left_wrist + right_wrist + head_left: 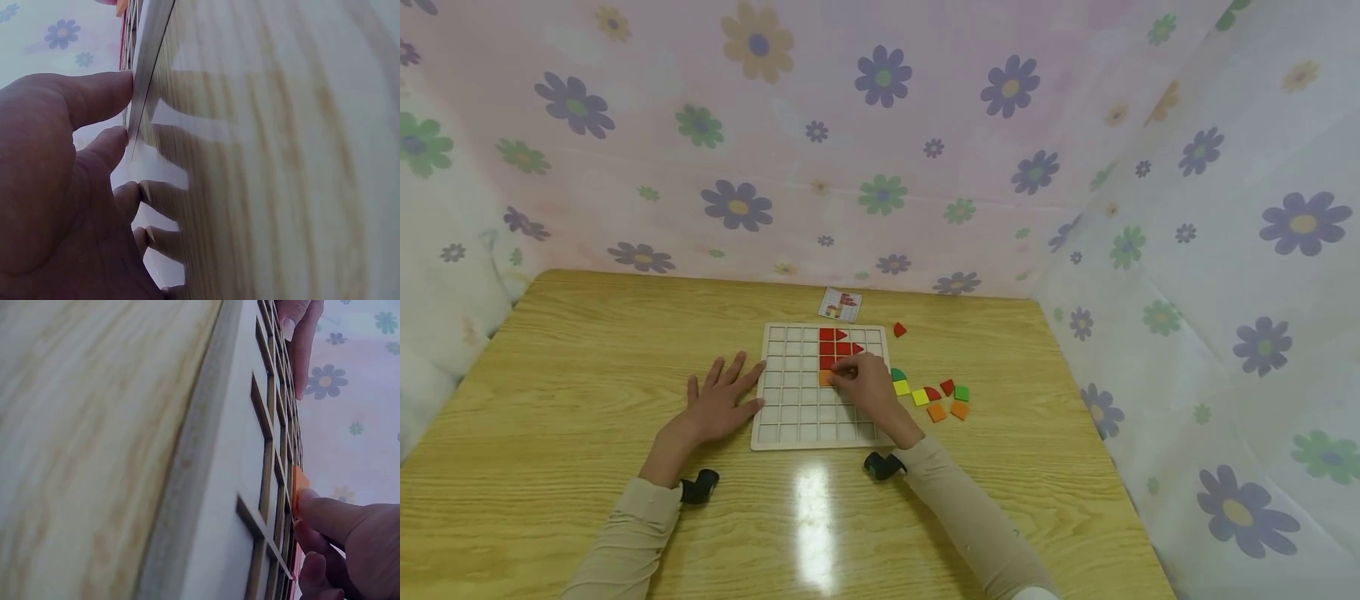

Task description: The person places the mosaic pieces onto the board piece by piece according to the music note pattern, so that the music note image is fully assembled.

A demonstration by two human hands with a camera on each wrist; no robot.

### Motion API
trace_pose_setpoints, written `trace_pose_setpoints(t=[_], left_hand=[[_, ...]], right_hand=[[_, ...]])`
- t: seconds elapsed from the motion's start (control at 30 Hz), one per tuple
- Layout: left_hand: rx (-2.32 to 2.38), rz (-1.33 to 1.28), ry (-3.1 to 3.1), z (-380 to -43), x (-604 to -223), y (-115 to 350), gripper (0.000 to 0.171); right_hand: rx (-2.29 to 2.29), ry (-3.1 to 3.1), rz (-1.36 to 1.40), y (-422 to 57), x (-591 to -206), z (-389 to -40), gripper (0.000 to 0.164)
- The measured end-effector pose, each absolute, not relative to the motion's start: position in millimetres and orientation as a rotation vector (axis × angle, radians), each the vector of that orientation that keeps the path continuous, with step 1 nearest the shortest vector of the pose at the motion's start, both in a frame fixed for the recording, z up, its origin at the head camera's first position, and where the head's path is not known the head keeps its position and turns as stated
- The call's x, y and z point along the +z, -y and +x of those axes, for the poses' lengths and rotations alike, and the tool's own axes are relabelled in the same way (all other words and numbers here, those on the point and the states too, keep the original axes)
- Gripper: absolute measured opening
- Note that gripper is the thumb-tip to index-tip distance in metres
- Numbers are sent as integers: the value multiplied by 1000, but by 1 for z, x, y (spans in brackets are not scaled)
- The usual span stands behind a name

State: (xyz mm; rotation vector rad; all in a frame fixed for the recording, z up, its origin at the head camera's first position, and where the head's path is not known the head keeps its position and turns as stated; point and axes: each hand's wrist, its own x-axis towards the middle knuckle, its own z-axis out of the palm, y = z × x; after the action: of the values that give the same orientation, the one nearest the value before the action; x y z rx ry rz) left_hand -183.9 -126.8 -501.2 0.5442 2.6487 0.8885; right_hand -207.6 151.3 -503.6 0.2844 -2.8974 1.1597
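A wooden grid board (786, 406) lies flat on the table, with red square and pointed tiles (827, 335) in its upper cells. Just below the red ones, an orange square tile (825, 378) is at a cell of the board. My right hand (868, 385) pinches this orange tile (300, 482) with thumb and fingertips; part of it is hidden by the fingers. On the board's left side my left hand (722, 407) rests with fingers spread. Its thumb (103, 94) and index finger touch the board's edge (150, 56).
Right of the board lie several loose tiles: yellow (921, 397), green (961, 392), orange (936, 412) and red. One red quarter-round tile (899, 330) sits by the upper right corner. A picture card (840, 305) lies behind the board. Flowered cloth (820, 167) hangs around the table.
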Motion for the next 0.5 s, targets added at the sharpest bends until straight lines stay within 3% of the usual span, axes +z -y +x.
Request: trace_pose_setpoints(t=[0.5], left_hand=[[880, 547, -2657, -183, -501, 127, 66]], right_hand=[[1233, 2872, 400, -161, -502, -204, 17]])
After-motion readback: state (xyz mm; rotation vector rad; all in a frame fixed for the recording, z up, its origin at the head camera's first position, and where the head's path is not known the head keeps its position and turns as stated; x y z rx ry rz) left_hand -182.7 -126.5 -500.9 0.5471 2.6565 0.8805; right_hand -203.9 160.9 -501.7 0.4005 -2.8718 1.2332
